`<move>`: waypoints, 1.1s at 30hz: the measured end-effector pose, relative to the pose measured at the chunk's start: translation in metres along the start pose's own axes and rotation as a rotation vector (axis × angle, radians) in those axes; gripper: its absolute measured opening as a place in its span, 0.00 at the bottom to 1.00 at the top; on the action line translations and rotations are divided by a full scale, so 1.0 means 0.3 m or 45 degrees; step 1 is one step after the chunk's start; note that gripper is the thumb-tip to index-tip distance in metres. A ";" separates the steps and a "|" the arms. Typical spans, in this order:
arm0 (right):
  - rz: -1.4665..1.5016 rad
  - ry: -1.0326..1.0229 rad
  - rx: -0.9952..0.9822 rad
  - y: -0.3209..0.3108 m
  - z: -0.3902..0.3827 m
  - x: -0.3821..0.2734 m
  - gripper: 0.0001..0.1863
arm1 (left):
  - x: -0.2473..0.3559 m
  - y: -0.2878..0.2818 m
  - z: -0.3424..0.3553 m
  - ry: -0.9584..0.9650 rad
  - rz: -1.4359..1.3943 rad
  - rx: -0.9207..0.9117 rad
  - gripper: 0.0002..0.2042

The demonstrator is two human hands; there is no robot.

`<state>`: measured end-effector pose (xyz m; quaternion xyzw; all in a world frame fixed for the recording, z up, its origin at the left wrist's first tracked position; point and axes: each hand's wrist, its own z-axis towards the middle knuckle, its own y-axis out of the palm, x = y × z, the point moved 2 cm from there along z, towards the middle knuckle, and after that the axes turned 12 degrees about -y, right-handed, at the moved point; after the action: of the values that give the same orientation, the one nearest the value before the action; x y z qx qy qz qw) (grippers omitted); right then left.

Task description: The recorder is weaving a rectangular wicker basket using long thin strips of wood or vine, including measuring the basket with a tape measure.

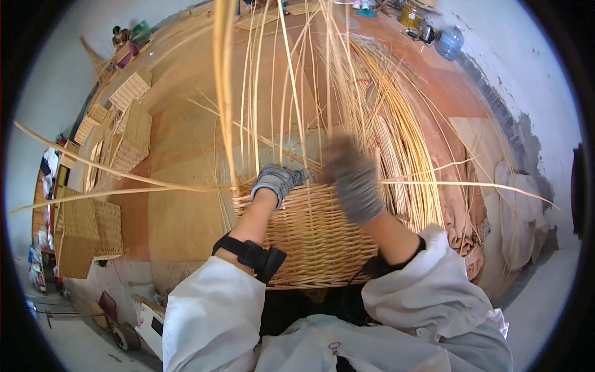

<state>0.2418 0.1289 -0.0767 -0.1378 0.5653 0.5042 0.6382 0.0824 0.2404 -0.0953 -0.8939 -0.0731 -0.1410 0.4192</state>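
Note:
A half-woven wicker basket (319, 239) stands right in front of me, with tall willow stakes (290, 68) rising from its far rim. My left hand (277, 183), in a grey knit glove, is closed over that rim at the foot of the stakes. My right hand (353, 180), gloved alike, is smeared by motion above the rim's right part; its fingers and anything in them cannot be made out. Long willow rods (124, 192) stick out sideways from the basket's left corner, and another pale rod (471, 184) reaches out to the right.
A large bundle of willow rods (409, 142) lies on the floor to the right. Finished wicker baskets (77, 232) stand along the left side. A blue water bottle (450, 43) and a kettle (426, 32) are at the far right. Another person (121, 38) is at the far left.

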 end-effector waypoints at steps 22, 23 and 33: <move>-1.820 -0.641 -0.868 -0.142 0.552 0.186 0.32 | 0.335 0.221 0.069 -0.159 -0.283 -0.130 0.21; -1.794 -0.663 -0.867 -0.132 0.567 0.191 0.32 | 0.348 0.202 0.073 -0.116 -0.068 -0.037 0.22; -0.021 0.080 0.355 -0.438 0.078 -0.046 0.03 | 0.308 0.222 0.065 -0.194 -0.001 -0.091 0.34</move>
<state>0.3625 0.0802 -0.1090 -0.0681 0.6486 0.4109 0.6371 0.1905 0.2142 -0.1267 -0.9164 -0.1000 -0.0751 0.3803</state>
